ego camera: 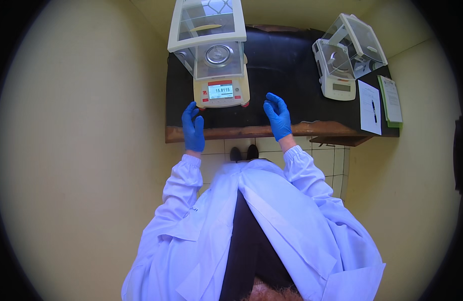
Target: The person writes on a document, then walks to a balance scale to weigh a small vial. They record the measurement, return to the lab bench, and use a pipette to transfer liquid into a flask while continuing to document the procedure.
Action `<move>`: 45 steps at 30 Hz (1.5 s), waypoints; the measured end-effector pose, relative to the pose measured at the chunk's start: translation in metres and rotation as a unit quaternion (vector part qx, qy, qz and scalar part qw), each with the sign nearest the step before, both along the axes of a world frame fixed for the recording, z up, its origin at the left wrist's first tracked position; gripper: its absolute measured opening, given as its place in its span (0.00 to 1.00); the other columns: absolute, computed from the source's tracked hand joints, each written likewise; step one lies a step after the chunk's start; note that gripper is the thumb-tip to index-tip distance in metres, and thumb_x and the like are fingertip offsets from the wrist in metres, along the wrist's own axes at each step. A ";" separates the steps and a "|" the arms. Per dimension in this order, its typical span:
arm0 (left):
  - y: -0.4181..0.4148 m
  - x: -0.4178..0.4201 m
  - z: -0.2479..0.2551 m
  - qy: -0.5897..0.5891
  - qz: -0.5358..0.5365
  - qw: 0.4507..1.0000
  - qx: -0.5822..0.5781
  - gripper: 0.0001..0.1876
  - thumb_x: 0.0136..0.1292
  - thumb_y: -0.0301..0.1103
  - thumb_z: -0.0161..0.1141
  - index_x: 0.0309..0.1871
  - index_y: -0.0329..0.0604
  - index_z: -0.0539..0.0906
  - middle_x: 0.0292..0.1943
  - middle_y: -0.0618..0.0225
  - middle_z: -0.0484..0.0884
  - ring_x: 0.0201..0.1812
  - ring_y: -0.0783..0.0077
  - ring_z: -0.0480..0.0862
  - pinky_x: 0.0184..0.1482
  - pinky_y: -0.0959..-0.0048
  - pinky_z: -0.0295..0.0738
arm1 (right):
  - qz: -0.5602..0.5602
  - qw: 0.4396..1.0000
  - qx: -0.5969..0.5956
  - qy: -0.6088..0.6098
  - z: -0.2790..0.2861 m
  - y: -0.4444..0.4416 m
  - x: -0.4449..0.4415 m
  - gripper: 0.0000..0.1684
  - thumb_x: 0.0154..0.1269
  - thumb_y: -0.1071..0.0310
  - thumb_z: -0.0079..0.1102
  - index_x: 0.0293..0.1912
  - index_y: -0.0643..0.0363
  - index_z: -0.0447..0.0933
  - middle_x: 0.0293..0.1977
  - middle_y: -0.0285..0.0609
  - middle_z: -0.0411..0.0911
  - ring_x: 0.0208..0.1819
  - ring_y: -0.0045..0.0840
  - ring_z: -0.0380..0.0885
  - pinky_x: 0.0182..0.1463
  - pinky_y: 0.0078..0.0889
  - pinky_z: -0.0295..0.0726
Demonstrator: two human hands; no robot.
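In a blue glove, my left hand (193,128) is held at the table's front edge, near the front left corner of an analytical balance (222,94). My right hand (278,117), gloved alike, hovers to the right of that balance with its fingers slightly curled. Neither holds anything. The balance has a lit display (221,90) showing digits. Behind its glass draft shield (219,69) is a round metal weighing pan (218,55); I cannot tell whether something clear rests on it.
A second balance (339,88) with a glass shield stands at the right on the black tabletop (280,56). Beside it are a paper sheet (368,94) with a pen (374,111) on it and a green clipboard (394,122) with papers. An open drawer (340,140) juts out below.
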State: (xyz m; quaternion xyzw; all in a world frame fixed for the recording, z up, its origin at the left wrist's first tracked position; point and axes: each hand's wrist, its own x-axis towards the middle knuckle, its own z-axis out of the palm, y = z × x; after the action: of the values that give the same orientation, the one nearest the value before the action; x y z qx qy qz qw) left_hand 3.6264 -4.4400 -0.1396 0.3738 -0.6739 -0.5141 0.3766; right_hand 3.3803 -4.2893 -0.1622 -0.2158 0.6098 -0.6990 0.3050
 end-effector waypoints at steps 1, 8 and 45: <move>0.000 0.001 -0.001 0.001 0.001 1.000 0.009 0.28 0.75 0.41 0.54 0.74 0.41 0.66 0.70 0.62 0.69 0.65 0.63 0.74 0.68 0.66 0.68 | 0.001 1.000 -0.001 -0.001 -0.001 0.000 0.000 0.25 0.72 0.69 0.66 0.65 0.59 0.73 0.60 0.38 0.77 0.58 0.21 0.77 0.64 0.26 0.77; 0.004 -0.001 0.005 0.020 0.011 0.998 0.055 0.28 0.76 0.43 0.54 0.74 0.42 0.66 0.70 0.65 0.70 0.65 0.65 0.74 0.65 0.69 0.71 | 0.000 1.000 0.003 0.006 -0.006 0.001 -0.002 0.28 0.69 0.66 0.70 0.65 0.57 0.73 0.58 0.38 0.77 0.55 0.22 0.77 0.61 0.26 0.79; 0.003 0.002 0.001 -0.032 0.009 0.999 -0.011 0.28 0.71 0.38 0.61 0.72 0.42 0.70 0.68 0.61 0.72 0.66 0.64 0.74 0.65 0.66 0.71 | -0.007 1.000 -0.010 -0.021 -0.004 0.003 0.004 0.28 0.68 0.66 0.71 0.65 0.56 0.74 0.51 0.35 0.79 0.52 0.18 0.77 0.59 0.23 0.78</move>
State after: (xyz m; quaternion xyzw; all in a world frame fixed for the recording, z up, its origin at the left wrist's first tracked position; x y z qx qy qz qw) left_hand 3.6284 -4.4371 -0.1387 0.3917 -0.6881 -0.4911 0.3633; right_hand 3.3841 -4.2865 -0.1659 -0.1999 0.5978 -0.7117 0.3101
